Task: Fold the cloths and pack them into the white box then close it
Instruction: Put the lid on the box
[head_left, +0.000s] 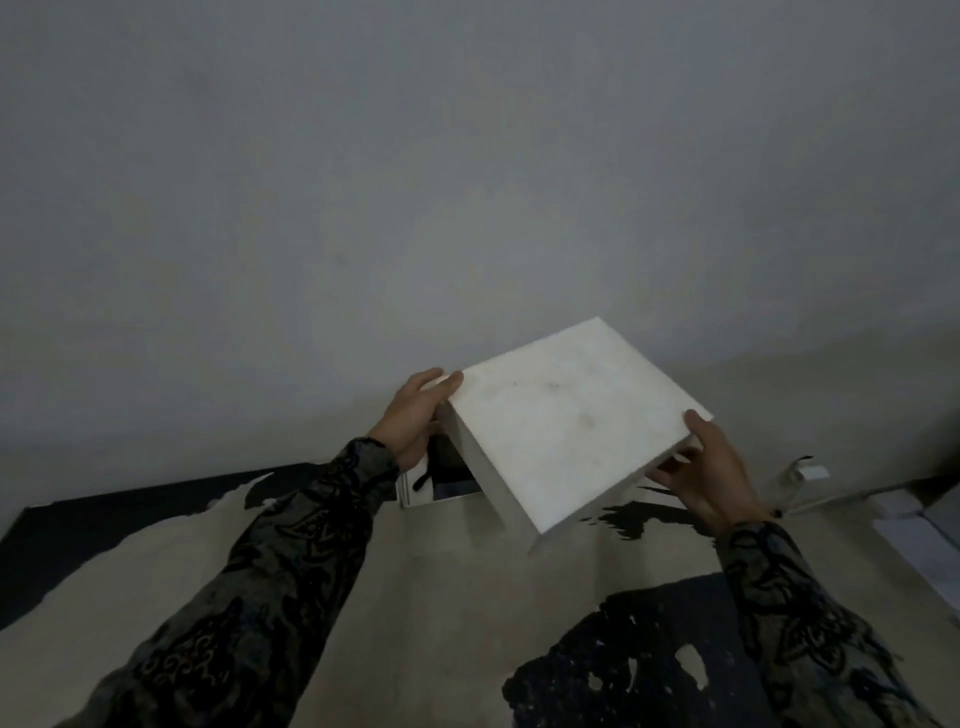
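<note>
A white square lid (566, 415) is held tilted in the air above the white box (415, 493), whose near-left corner shows beneath it. Dark cloth (452, 467) lies inside the box. My left hand (410, 421) grips the lid's far-left corner, thumb on top. My right hand (701, 467) grips the lid's right edge, thumb on top and fingers curled underneath. Most of the box is hidden behind the lid.
The box stands on a surface covered with a beige and black patterned cloth (441, 597), close to a plain grey wall (467, 208). A small pale object (800, 475) lies at the right near the wall.
</note>
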